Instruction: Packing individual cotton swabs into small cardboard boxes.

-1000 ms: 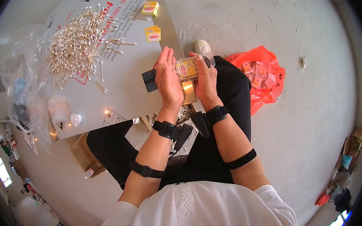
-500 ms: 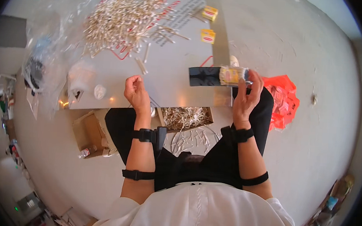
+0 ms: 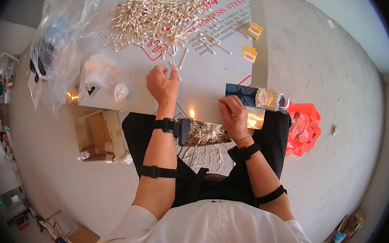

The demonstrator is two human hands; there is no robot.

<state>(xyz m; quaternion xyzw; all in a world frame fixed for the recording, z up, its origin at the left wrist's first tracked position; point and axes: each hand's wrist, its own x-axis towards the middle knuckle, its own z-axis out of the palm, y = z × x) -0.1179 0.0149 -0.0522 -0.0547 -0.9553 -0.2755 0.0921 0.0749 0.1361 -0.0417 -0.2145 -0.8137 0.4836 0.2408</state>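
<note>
Brightly yellow-labelled swab pack (image 3: 269, 100), right fingers (image 3: 227, 107) clenched, left fingers (image 3: 156, 77) unclear in grip

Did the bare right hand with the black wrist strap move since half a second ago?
Yes, left. The bare right hand was out past the right edge of the flat, shiny grey table; now it is left of that edge.

Left fingers (image 3: 174, 74) bend beside loose swabs (image 3: 184, 57), right fingers (image 3: 230, 104) near a swab-filled packet (image 3: 268, 100).
</note>
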